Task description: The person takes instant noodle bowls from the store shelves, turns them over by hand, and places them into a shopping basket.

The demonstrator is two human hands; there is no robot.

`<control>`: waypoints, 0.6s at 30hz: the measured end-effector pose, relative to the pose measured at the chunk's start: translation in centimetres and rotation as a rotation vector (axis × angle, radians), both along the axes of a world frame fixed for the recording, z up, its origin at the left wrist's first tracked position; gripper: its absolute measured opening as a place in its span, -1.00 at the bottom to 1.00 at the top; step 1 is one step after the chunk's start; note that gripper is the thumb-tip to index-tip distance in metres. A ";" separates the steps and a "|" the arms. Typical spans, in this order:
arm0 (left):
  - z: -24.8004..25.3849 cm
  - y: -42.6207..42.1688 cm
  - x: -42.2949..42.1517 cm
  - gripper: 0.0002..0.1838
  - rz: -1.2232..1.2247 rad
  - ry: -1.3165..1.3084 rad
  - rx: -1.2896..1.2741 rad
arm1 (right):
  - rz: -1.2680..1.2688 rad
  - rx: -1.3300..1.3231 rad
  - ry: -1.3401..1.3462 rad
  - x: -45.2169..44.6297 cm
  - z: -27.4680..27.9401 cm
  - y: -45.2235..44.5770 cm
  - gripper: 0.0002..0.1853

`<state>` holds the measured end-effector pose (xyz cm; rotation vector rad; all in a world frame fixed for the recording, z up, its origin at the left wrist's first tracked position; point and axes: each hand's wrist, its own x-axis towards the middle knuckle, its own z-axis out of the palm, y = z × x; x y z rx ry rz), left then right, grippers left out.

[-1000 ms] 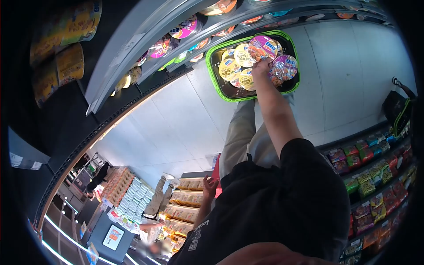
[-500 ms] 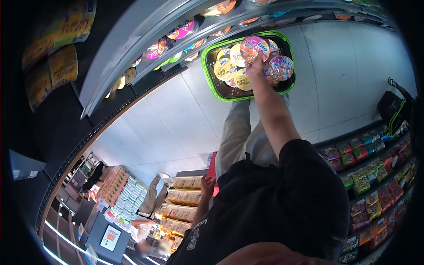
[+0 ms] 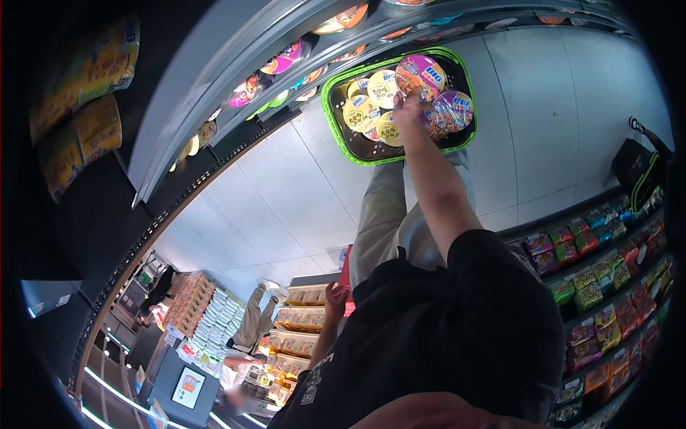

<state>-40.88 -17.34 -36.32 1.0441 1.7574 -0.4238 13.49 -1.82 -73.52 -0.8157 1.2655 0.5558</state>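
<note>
My right hand (image 3: 409, 111) reaches down over a black basket with a bright green rim (image 3: 337, 146). Its fingers grip the near edge of a purple-lidded instant noodle bowl (image 3: 421, 75) marked BIG, which lies uppermost at the far side of the basket. Several yellow-lidded bowls (image 3: 361, 113) fill the left part, and another purple bowl in shiny wrap (image 3: 453, 112) sits at the right. Down by my left side, my left hand (image 3: 335, 299) hangs with loosely curled fingers and no object visible in it, close to something red (image 3: 346, 289).
Shelves of bowls (image 3: 286, 57) curve along the upper left beside the basket. Racks of bright packets (image 3: 593, 286) stand at the lower right. Another person (image 3: 250, 322) stands by a display of boxes (image 3: 296, 318). A black bag or basket (image 3: 636, 171) is at the far right.
The purple bowl in my right hand has shifted slightly right and its lid looks larger and turned. My left hand stays by my side, its fingers a little more apart.
</note>
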 end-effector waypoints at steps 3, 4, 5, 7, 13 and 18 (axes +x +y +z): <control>-0.2 0.3 0.3 -0.19 0.017 -0.006 0.006 | 0.063 0.012 0.005 0.1 -1.0 -0.7 -0.47; -0.2 0.4 0.5 -0.19 0.020 -0.006 0.007 | 0.116 0.011 0.020 0.0 -1.4 -0.9 -0.44; -0.2 0.5 0.6 -0.19 0.018 -0.002 0.004 | 0.120 0.011 0.020 -0.1 -1.9 -1.0 -0.44; -0.2 0.5 0.8 -0.19 0.019 0.003 0.001 | 0.080 0.079 0.018 -0.2 -2.1 -1.0 -0.34; -0.3 -0.5 0.9 -0.20 0.035 -0.019 -0.012 | 0.126 0.155 -0.058 0.4 -1.5 -1.8 -0.22; 0.0 -0.2 1.5 -0.21 0.025 -0.016 -0.029 | 0.148 0.149 -0.078 0.3 -1.4 -2.2 -0.21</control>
